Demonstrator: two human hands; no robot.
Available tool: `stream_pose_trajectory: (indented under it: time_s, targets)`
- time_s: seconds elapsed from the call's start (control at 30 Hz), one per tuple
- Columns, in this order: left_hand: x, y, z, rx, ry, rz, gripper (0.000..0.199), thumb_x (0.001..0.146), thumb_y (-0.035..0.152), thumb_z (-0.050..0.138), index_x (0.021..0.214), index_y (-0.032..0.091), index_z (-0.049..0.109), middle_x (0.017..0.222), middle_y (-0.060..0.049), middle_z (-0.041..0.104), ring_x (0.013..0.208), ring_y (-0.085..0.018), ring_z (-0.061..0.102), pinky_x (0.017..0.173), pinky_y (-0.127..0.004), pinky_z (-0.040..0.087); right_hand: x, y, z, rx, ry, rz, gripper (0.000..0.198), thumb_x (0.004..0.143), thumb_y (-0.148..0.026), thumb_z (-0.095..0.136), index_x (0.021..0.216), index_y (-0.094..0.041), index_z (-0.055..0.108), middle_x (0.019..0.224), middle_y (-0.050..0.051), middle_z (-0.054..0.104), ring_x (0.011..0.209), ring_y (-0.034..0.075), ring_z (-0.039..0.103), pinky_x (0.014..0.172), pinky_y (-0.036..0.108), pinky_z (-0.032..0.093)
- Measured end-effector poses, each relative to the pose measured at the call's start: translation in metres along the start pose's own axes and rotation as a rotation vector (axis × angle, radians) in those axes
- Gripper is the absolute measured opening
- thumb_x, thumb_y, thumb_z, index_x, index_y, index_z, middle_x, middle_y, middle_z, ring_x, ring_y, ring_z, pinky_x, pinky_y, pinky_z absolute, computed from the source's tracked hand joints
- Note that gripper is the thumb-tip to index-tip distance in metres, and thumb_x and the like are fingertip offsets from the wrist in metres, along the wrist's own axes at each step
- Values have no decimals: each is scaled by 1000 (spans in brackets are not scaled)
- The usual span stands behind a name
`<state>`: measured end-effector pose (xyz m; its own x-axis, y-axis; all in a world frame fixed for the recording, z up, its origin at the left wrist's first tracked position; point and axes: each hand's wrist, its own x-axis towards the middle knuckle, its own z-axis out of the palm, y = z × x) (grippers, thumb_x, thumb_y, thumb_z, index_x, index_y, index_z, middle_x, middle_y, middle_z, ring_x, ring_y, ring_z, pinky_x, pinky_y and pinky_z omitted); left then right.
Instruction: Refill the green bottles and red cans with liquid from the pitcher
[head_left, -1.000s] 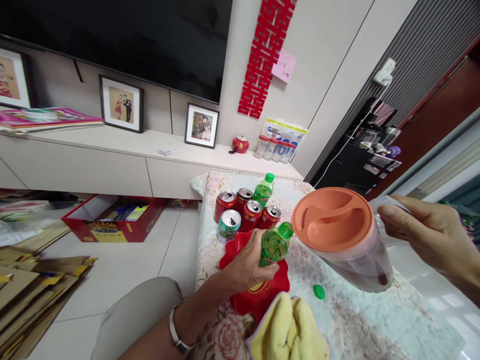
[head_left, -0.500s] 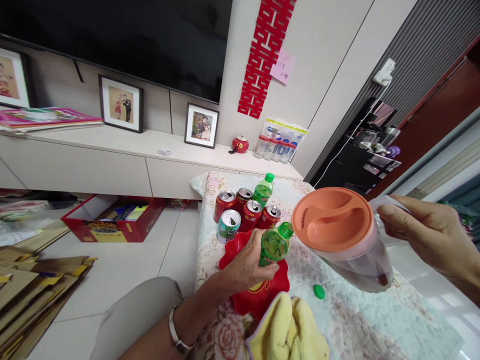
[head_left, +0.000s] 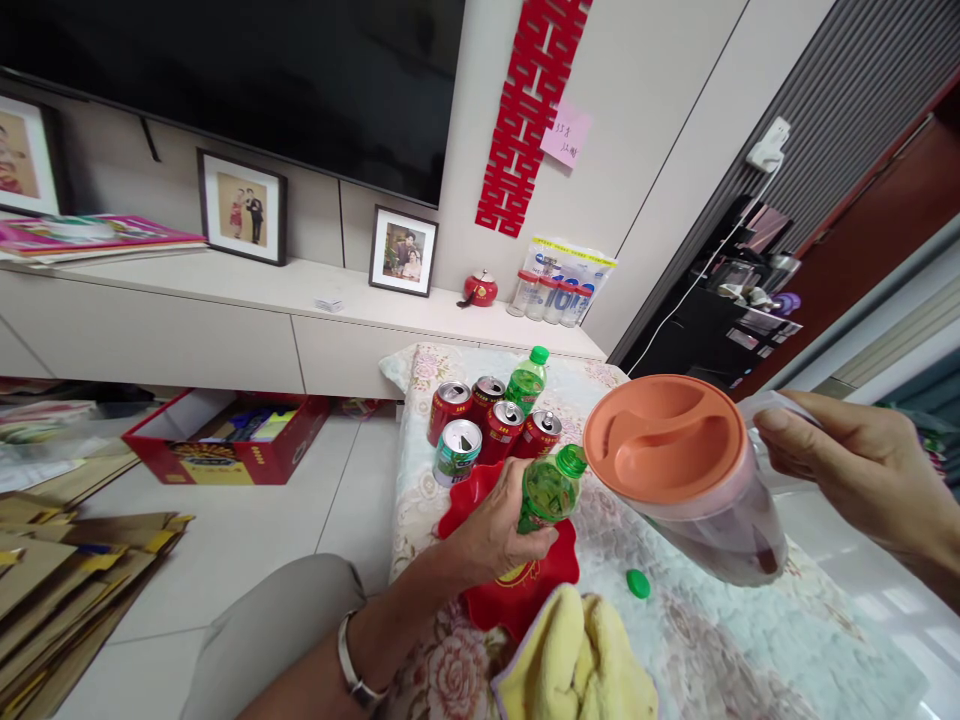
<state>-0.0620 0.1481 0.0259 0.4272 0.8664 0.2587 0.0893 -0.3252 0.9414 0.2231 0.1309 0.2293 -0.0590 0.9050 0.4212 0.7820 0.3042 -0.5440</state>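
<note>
My left hand point(head_left: 499, 535) is wrapped round a green plastic bottle point(head_left: 549, 492), which leans right above a red scalloped tray point(head_left: 559, 560). In my right hand point(head_left: 847, 465) is the handle of a clear plastic pitcher point(head_left: 720, 535), tilted left with dark liquid inside. Its orange lid point(head_left: 667, 440) is on, and the rim meets or nearly meets the bottle's mouth. I cannot make out a stream between them. A loose green bottle cap point(head_left: 638, 583) lies on the tablecloth below the pitcher. Nearer me rests a folded yellow cloth point(head_left: 577, 660).
Behind the bottle stand several opened red cans point(head_left: 502, 430), a teal can point(head_left: 457, 452) and a capped green bottle point(head_left: 527, 380). Floral cloth covers the table point(head_left: 720, 640). A red box point(head_left: 225, 440) and flattened cardboard point(head_left: 75, 570) are on the floor at left.
</note>
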Motion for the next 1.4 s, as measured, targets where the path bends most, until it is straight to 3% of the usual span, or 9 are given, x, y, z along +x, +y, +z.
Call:
stream_pose_trajectory:
  time_s: [0.87, 1.4]
  targets:
    - [0, -4, 1, -18, 3, 18, 47, 77, 21, 62, 121, 19, 45, 102, -5, 53, 98, -23, 54, 88, -37, 51, -1, 4, -3, -28, -7, -1, 57, 79, -75, 70, 75, -18, 72, 59, 2, 53, 56, 13, 47, 46, 21, 41]
    - [-1, 2, 0, 5, 11, -4, 44, 76, 21, 62, 117, 22, 46, 99, -3, 54, 94, -21, 56, 79, -31, 53, 1, -3, -2, -46, -5, -2, 61, 77, -78, 69, 70, -17, 69, 57, 2, 51, 55, 13, 46, 45, 21, 39]
